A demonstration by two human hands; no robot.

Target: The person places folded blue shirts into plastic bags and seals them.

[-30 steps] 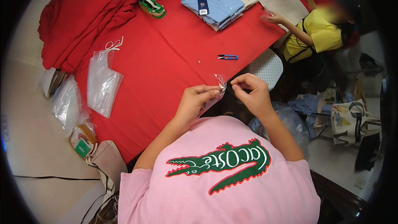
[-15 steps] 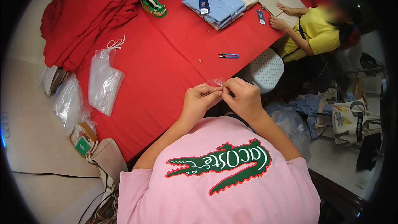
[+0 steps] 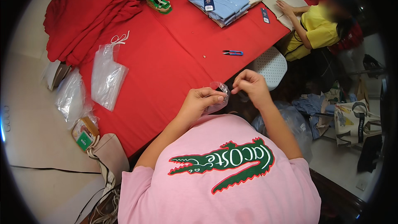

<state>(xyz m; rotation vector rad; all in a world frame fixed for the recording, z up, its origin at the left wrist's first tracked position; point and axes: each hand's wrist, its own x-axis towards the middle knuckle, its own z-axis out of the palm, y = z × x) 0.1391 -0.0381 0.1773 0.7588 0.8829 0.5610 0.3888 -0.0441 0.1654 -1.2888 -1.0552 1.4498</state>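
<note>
My left hand (image 3: pixel 200 103) pinches a small clear plastic bag (image 3: pixel 219 104) between thumb and fingers, at the near edge of the red-covered table (image 3: pixel 166 70). A short way to its right is my right hand (image 3: pixel 253 86), its thumb and forefinger drawn together in a pinch. Whatever lies in that pinch, if anything, is too small to make out. Beyond both hands, a pair of blue-handled thread snips (image 3: pixel 234 52) lies on the red cloth.
Clear plastic bags (image 3: pixel 108 79) lie at left, below heaped red cloth (image 3: pixel 91 16). A green tape dispenser (image 3: pixel 158 3) and folded blue shirts (image 3: pixel 222 3) are at the back. Right stands a white perforated stool (image 3: pixel 269 67); a person in yellow (image 3: pixel 317 27) works beyond it.
My hands have come apart: the right has moved up and to the right, away from the left. The plastic bag now shows more fully in my left hand. The co-worker's hands have shifted.
</note>
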